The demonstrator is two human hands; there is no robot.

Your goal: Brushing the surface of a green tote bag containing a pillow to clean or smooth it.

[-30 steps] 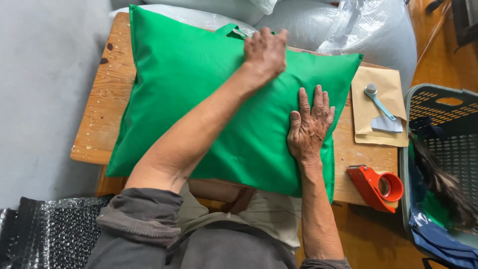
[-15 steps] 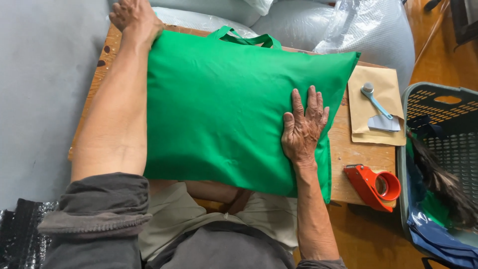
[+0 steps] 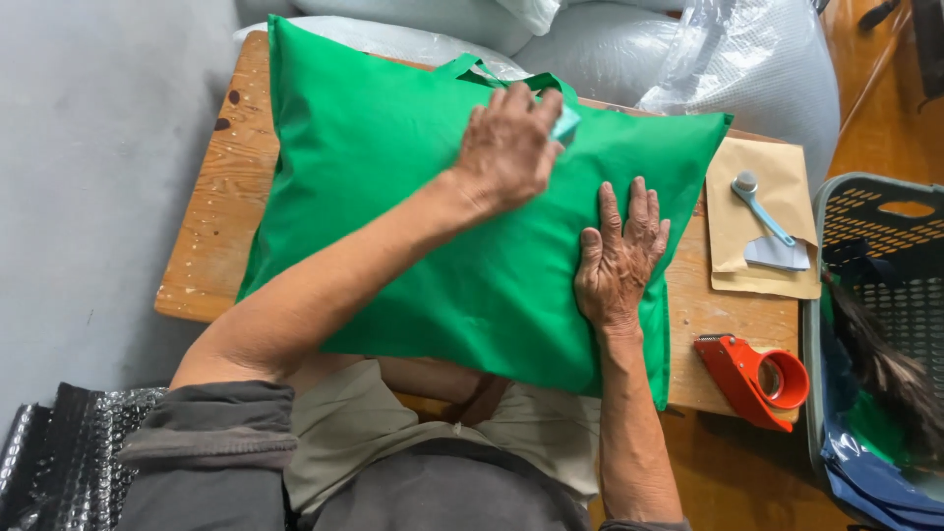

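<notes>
A large green fabric bag (image 3: 393,197), stuffed like a pillow, covers most of a small wooden table (image 3: 216,226); its handles (image 3: 482,71) point away from me. My left hand (image 3: 506,147) is over the bag's upper middle, fingers curled around a small pale blue object (image 3: 567,123) that is mostly hidden. My right hand (image 3: 619,256) lies flat on the bag's right side, fingers spread, pressing it down.
Brown envelopes (image 3: 762,231) with a light blue scraper-like tool (image 3: 767,231) lie at the table's right end. A red tape dispenser (image 3: 757,379) sits near the front right corner. A dark plastic basket (image 3: 885,295) stands at right, white sacks (image 3: 688,59) behind, bubble wrap (image 3: 59,462) at lower left.
My left hand went from the bag's top edge out to the table's far left corner, then came back onto the bag holding a small pale blue object. My right hand stayed flat.
</notes>
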